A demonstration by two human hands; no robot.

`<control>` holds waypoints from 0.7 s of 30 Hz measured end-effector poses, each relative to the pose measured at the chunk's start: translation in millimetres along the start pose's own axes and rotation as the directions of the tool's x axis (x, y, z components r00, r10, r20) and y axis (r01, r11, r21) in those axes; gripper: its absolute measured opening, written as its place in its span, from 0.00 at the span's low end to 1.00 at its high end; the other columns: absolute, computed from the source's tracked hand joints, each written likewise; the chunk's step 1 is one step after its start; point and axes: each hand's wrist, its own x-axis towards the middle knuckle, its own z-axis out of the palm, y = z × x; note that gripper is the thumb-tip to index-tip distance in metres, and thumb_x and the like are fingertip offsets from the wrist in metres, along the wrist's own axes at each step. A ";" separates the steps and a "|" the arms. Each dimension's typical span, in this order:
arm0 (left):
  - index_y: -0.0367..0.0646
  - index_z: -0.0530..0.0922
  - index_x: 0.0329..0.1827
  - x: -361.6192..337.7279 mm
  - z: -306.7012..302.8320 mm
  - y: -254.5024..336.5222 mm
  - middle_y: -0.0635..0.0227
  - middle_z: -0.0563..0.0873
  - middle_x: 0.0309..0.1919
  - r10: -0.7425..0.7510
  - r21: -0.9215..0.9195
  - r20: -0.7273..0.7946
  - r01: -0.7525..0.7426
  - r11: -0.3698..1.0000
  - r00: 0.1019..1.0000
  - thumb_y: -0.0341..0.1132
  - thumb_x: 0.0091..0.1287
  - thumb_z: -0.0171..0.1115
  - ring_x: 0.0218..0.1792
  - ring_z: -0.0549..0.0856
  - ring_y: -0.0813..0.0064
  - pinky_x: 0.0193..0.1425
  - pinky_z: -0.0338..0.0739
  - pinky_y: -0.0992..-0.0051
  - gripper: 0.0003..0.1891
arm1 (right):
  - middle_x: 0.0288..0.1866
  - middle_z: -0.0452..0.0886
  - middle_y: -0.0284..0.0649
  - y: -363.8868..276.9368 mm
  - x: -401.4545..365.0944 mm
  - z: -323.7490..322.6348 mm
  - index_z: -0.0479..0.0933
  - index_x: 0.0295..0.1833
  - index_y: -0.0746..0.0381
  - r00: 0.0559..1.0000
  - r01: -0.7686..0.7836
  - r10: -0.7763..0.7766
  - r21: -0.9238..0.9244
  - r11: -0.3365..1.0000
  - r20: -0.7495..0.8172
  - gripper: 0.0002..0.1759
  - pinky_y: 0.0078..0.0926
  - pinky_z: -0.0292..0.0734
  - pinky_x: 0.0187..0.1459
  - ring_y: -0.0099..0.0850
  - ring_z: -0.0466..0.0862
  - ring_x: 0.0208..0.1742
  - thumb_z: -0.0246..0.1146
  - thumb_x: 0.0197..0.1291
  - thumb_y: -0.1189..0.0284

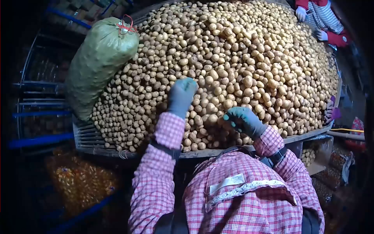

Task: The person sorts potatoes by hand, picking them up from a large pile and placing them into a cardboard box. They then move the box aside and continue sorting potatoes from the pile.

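Note:
A broad heap of potatoes covers the slatted table. My left hand, in a grey and green glove, rests on the near middle of the heap with its fingers curled down; what lies under them is hidden. To its right and nearer the table's front edge is my right hand, gloved alike. Its fingers bend over potatoes at the edge of a dark hollow in the heap, and their tips are partly spread. Small potatoes lie left of my left hand, larger ones between and beyond both hands.
A full green sack tied with red string leans on the heap at the left. Another person's gloved hands are at the far right; a purple glove touches the right edge. Filled net bags stand at lower left.

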 end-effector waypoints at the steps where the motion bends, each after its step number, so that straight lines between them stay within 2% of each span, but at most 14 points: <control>1: 0.38 0.84 0.56 29.0 -5.1 -27.6 0.60 0.92 0.42 0.107 0.229 -0.071 -0.088 0.970 0.992 0.39 0.72 0.65 0.41 0.89 0.72 0.46 0.84 0.71 0.16 | 0.38 0.85 0.36 1.3 0.1 -0.4 0.85 0.53 0.60 0.999 0.048 -0.049 -0.082 0.995 -0.007 0.11 0.24 0.82 0.39 0.25 0.86 0.37 0.64 0.67 0.80; 2: 0.39 0.84 0.54 43.5 -6.9 -24.6 0.57 0.91 0.40 0.195 0.409 -0.101 -0.138 0.902 0.976 0.41 0.70 0.67 0.41 0.90 0.63 0.48 0.84 0.65 0.17 | 0.36 0.84 0.36 5.9 -1.3 1.6 0.85 0.52 0.60 0.993 0.110 -0.114 -0.102 0.989 -0.042 0.11 0.24 0.81 0.37 0.24 0.85 0.35 0.65 0.66 0.80; 4: 0.43 0.84 0.53 74.8 11.1 -29.3 0.56 0.89 0.43 0.274 0.684 -0.104 -0.131 0.718 0.956 0.45 0.68 0.68 0.47 0.89 0.56 0.53 0.83 0.59 0.18 | 0.34 0.83 0.34 0.8 -4.0 0.2 0.85 0.51 0.61 0.996 0.038 -0.041 -0.029 0.999 -0.080 0.09 0.21 0.79 0.33 0.23 0.83 0.32 0.65 0.67 0.78; 6: 0.47 0.84 0.54 85.1 29.4 -17.0 0.56 0.87 0.49 0.169 0.846 -0.027 -0.068 0.529 0.985 0.45 0.67 0.68 0.52 0.88 0.53 0.57 0.82 0.56 0.17 | 0.33 0.83 0.32 -6.1 -7.6 -5.0 0.84 0.52 0.63 0.986 -0.135 0.145 0.123 0.983 -0.077 0.09 0.19 0.78 0.31 0.22 0.83 0.31 0.64 0.69 0.74; 8: 0.47 0.83 0.52 92.0 23.2 -22.4 0.56 0.86 0.53 0.170 0.813 0.032 -0.125 0.569 0.985 0.43 0.64 0.68 0.53 0.87 0.52 0.56 0.82 0.55 0.17 | 0.34 0.84 0.32 -8.9 -11.9 -7.1 0.84 0.55 0.64 0.968 -0.211 0.236 0.231 0.950 -0.085 0.12 0.20 0.78 0.31 0.22 0.83 0.31 0.64 0.71 0.72; 10: 0.46 0.83 0.50 99.3 16.8 -30.0 0.55 0.87 0.51 0.194 0.786 0.072 -0.176 0.593 0.978 0.44 0.64 0.69 0.52 0.88 0.51 0.56 0.82 0.55 0.16 | 0.36 0.84 0.32 -19.0 -10.4 -1.3 0.83 0.60 0.65 0.898 -0.310 0.434 0.588 0.747 -0.077 0.15 0.22 0.82 0.34 0.23 0.84 0.33 0.63 0.72 0.72; 11: 0.43 0.82 0.49 105.6 15.0 -33.8 0.56 0.87 0.50 0.154 0.785 0.102 -0.175 0.594 0.983 0.41 0.62 0.72 0.46 0.89 0.60 0.52 0.84 0.63 0.16 | 0.36 0.85 0.32 -22.4 -10.7 1.5 0.82 0.62 0.66 0.868 -0.293 0.493 0.734 0.612 -0.064 0.17 0.23 0.83 0.35 0.24 0.84 0.33 0.62 0.73 0.71; 14: 0.42 0.81 0.47 98.0 -19.2 -39.6 0.63 0.87 0.40 0.054 0.267 0.063 -0.069 0.961 0.997 0.36 0.59 0.73 0.38 0.87 0.72 0.45 0.83 0.70 0.16 | 0.32 0.84 0.34 -18.0 -16.4 -6.8 0.82 0.62 0.65 0.892 -0.308 0.452 0.747 0.589 0.011 0.16 0.23 0.82 0.32 0.25 0.83 0.29 0.61 0.74 0.70; 15: 0.39 0.80 0.44 85.3 -26.1 -36.4 0.68 0.85 0.33 0.094 0.106 0.022 -0.096 0.990 0.995 0.33 0.57 0.75 0.33 0.82 0.79 0.41 0.81 0.74 0.15 | 0.30 0.83 0.35 -18.6 -17.9 -7.4 0.83 0.61 0.65 0.885 -0.313 0.465 0.722 0.617 -0.014 0.16 0.23 0.80 0.30 0.25 0.82 0.28 0.61 0.74 0.70; 16: 0.39 0.82 0.48 75.1 -28.4 -35.2 0.66 0.86 0.34 0.070 -0.004 0.065 -0.070 0.998 0.995 0.36 0.57 0.76 0.34 0.83 0.77 0.42 0.82 0.72 0.19 | 0.29 0.82 0.35 -21.4 -19.2 -7.6 0.83 0.61 0.65 0.878 -0.320 0.477 0.696 0.643 -0.037 0.16 0.23 0.79 0.28 0.25 0.82 0.26 0.61 0.74 0.69; 18: 0.42 0.84 0.56 47.9 -24.8 -25.3 0.61 0.87 0.37 0.032 0.350 0.201 -0.102 0.931 0.979 0.39 0.59 0.76 0.36 0.86 0.70 0.45 0.83 0.69 0.23 | 0.26 0.80 0.35 -28.9 -19.1 -6.2 0.83 0.59 0.65 0.852 -0.376 0.521 0.645 0.665 -0.040 0.16 0.23 0.76 0.25 0.24 0.80 0.24 0.60 0.75 0.69; 19: 0.51 0.83 0.63 46.8 -11.5 -38.2 0.56 0.86 0.46 0.220 0.455 0.175 -0.277 0.846 0.960 0.42 0.59 0.76 0.43 0.89 0.60 0.51 0.84 0.63 0.27 | 0.25 0.79 0.34 -34.4 -16.7 -6.7 0.84 0.58 0.65 0.834 -0.423 0.552 0.616 0.665 -0.023 0.15 0.23 0.75 0.23 0.24 0.78 0.23 0.60 0.75 0.69; 20: 0.54 0.83 0.61 42.1 -2.3 -51.1 0.54 0.83 0.54 0.260 0.638 0.164 -0.303 0.708 0.952 0.41 0.60 0.74 0.50 0.87 0.51 0.55 0.83 0.58 0.24 | 0.23 0.78 0.34 -37.7 -14.6 -7.3 0.84 0.57 0.65 0.815 -0.465 0.579 0.584 0.666 -0.012 0.15 0.24 0.73 0.22 0.23 0.77 0.22 0.60 0.75 0.68; 21: 0.55 0.83 0.60 40.2 7.8 -46.8 0.54 0.81 0.56 0.232 0.668 0.171 -0.286 0.687 0.957 0.39 0.60 0.72 0.51 0.86 0.50 0.55 0.83 0.57 0.22 | 0.27 0.80 0.34 -26.0 -13.2 -6.6 0.86 0.56 0.62 0.821 -0.455 0.569 0.655 0.603 0.046 0.14 0.23 0.74 0.23 0.24 0.79 0.24 0.61 0.73 0.68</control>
